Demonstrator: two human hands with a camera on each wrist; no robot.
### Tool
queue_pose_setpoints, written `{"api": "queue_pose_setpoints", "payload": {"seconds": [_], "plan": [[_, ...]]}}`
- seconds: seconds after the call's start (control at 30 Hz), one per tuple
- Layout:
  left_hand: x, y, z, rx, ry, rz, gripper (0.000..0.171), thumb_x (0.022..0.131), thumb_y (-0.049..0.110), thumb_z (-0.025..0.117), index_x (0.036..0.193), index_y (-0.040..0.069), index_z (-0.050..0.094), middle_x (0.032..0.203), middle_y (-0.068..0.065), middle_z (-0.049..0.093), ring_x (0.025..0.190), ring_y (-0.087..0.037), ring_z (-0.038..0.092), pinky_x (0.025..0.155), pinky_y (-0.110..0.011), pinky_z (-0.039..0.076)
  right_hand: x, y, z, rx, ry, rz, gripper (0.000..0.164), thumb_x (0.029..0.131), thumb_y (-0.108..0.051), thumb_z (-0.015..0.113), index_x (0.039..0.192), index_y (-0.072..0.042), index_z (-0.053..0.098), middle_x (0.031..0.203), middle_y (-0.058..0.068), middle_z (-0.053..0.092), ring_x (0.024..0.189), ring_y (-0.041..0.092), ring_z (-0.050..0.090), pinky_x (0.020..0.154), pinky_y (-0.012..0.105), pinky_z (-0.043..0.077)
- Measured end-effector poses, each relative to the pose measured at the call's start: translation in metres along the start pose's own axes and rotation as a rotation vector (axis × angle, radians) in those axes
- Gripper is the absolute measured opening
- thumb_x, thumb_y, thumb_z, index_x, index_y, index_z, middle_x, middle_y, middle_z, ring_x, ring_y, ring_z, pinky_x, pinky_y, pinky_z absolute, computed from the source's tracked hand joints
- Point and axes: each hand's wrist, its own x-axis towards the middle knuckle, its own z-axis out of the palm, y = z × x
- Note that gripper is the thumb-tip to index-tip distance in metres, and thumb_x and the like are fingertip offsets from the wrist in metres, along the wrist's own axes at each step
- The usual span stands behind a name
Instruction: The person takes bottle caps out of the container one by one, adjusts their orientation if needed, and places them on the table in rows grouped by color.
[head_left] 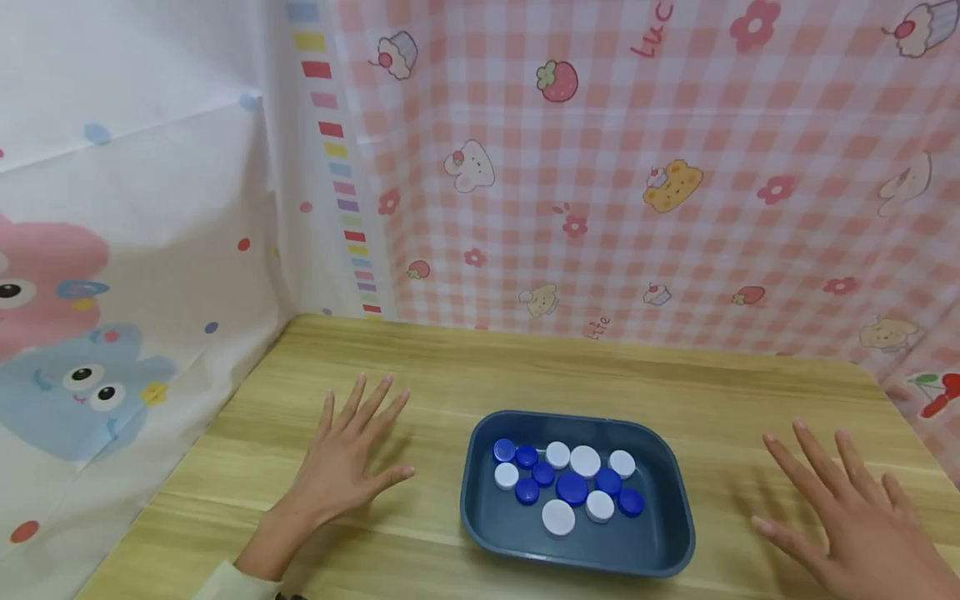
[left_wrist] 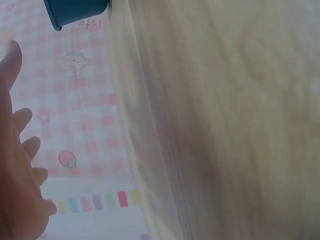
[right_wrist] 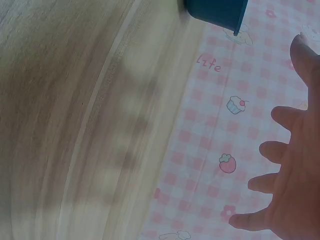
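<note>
I have the left hand (head_left: 341, 467) and right hand (head_left: 858, 521) over the wooden table (head_left: 435, 375), fingers spread, gripping nothing; between them sits the dark blue tray (head_left: 645, 537) with blue caps (head_left: 572, 488) and white caps (head_left: 558, 517). Beyond both hands, the checked cloth (head_left: 510, 217) reads "life" and, at the view's upper edge, "Luc".

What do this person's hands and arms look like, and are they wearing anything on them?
Both are five-fingered human hands, with no gloves or rings showing. Behind the left hand, a plain, pale cream sleeve covers the forearm; a small dark item beside it is too cut off to identify. The right hand shows no sleeve in view.
</note>
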Motion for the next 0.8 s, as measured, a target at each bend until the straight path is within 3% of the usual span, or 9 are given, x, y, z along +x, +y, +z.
{"api": "queue_pose_setpoints", "payload": {"seconds": [0.2, 0.4, 0.6, 0.7, 0.8], "plan": [[-0.001, 0.004, 0.004, -0.056, 0.012, 0.013, 0.085, 0.083, 0.063, 0.059, 0.150, 0.018, 0.032, 0.157, -0.007, 0.021, 0.141, -0.041, 0.015, 0.105, -0.068, 0.007, 0.001, -0.005, 0.004, 0.018, -0.037, -0.019, 0.090, 0.088, -0.050, 0.063, 0.155, -0.029, 0.007, 0.160, 0.009, -0.003, 0.140, 0.037, -0.019, 0.095, 0.067, -0.022], [0.003, 0.018, 0.009, -0.153, -0.005, 0.042, 0.089, 0.078, 0.050, 0.071, 0.150, 0.017, 0.032, 0.157, -0.007, 0.022, 0.140, -0.043, 0.019, 0.105, -0.068, 0.009, 0.005, -0.014, 0.006, 0.078, -0.032, -0.056, 0.088, 0.088, -0.047, 0.065, 0.155, -0.028, 0.011, 0.160, 0.006, -0.001, 0.142, 0.035, -0.015, 0.098, 0.066, -0.021], [0.005, 0.026, 0.013, -0.209, -0.026, 0.093, 0.089, 0.080, 0.051, 0.070, 0.150, 0.013, 0.031, 0.157, -0.007, 0.022, 0.139, -0.041, 0.022, 0.104, -0.068, 0.018, 0.009, -0.023, 0.006, 0.134, 0.006, -0.091, 0.089, 0.086, -0.042, 0.069, 0.155, -0.027, 0.015, 0.160, 0.007, 0.005, 0.142, 0.038, -0.010, 0.099, 0.072, -0.010], [0.006, 0.029, 0.015, -0.298, -0.034, 0.115, 0.088, 0.082, 0.049, 0.069, 0.151, 0.011, 0.030, 0.157, -0.009, 0.023, 0.139, -0.040, 0.023, 0.103, -0.068, 0.020, 0.010, -0.026, 0.006, 0.184, 0.047, -0.118, 0.090, 0.083, -0.036, 0.073, 0.154, -0.025, 0.019, 0.160, 0.009, 0.009, 0.142, 0.040, -0.005, 0.099, 0.074, -0.001], [0.007, 0.033, 0.016, -0.423, -0.074, 0.121, 0.089, 0.081, 0.037, 0.074, 0.151, 0.010, 0.027, 0.157, -0.010, 0.022, 0.141, -0.035, 0.020, 0.103, -0.068, 0.019, 0.012, -0.028, 0.007, 0.229, 0.062, -0.130, 0.089, 0.083, -0.032, 0.074, 0.154, -0.024, 0.020, 0.159, 0.010, 0.011, 0.142, 0.043, -0.003, 0.099, 0.075, 0.002]]}}
